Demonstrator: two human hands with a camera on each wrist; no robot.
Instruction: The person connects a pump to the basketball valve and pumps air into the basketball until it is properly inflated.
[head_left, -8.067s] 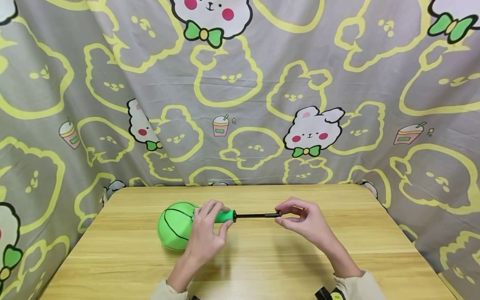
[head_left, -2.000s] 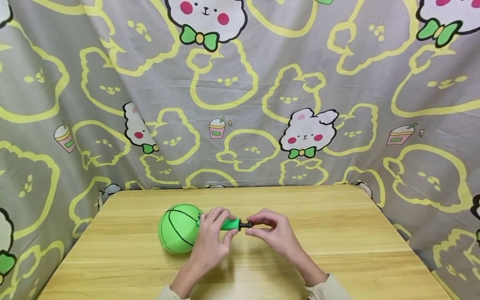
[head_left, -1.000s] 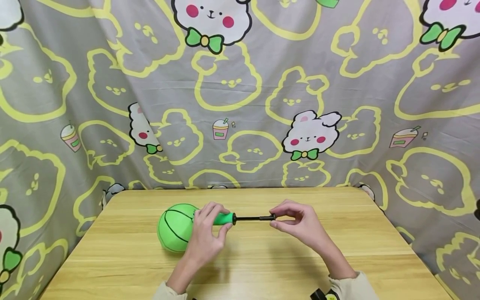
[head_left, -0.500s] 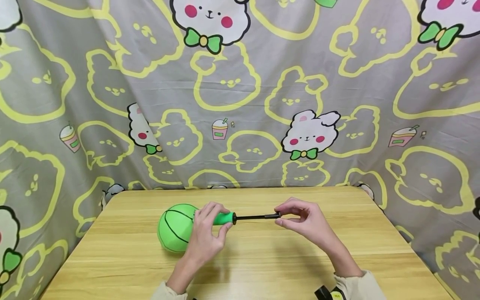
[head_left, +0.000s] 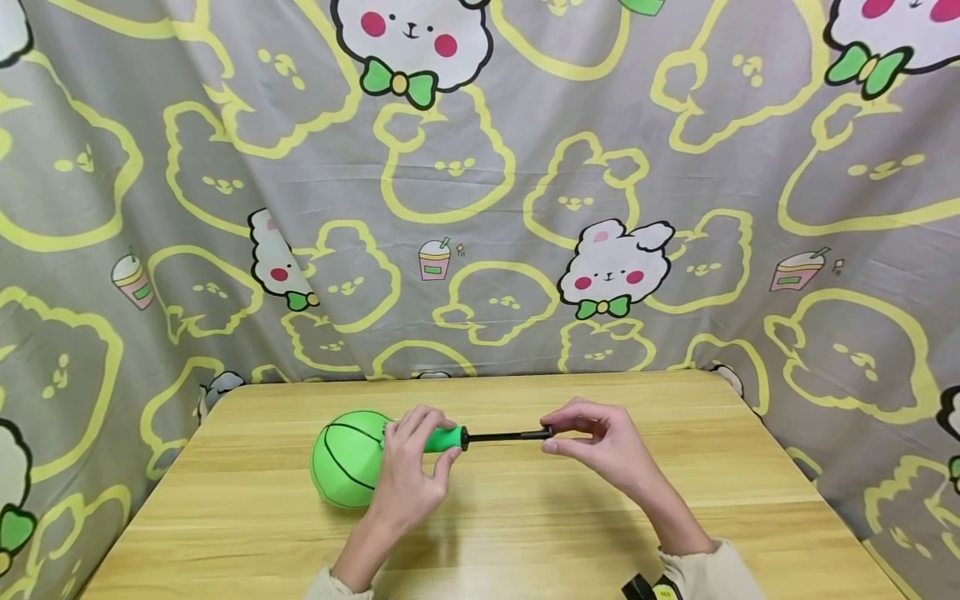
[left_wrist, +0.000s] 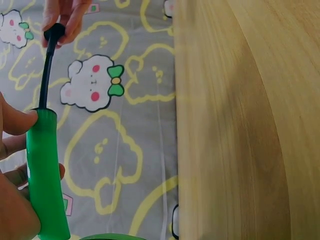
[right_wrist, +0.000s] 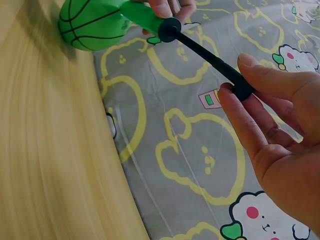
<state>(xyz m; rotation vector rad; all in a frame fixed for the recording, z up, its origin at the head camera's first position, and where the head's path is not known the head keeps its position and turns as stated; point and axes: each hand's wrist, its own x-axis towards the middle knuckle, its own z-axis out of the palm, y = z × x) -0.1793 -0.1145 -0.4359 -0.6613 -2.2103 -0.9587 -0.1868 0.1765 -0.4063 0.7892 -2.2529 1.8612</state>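
Observation:
A green ball (head_left: pixel 343 462) with black basketball lines sits on the left half of the table. Just right of it, my left hand (head_left: pixel 411 475) grips the green barrel (head_left: pixel 447 438) of a hand pump, fingers curled round it as the left wrist view also shows on the barrel (left_wrist: pixel 44 170). The pump's black rod (head_left: pixel 502 436) sticks far out to the right. My right hand (head_left: pixel 603 442) pinches the black knob (right_wrist: pixel 243 90) at its end between thumb and fingers. The pump's left end points at the ball; my left hand hides where they meet in the head view.
The wooden table (head_left: pixel 525 533) has its far edge close to a grey curtain (head_left: pixel 480 192) printed with yellow outlines and white bunnies, which also hangs at both sides. A black device (head_left: pixel 651 588) is worn at the right sleeve (head_left: pixel 712 571).
Two seconds ago the rod was nearly all inside the barrel; my right hand then drew it out rightward. Since half a second ago that hand has shifted slightly left. My left hand keeps its grip.

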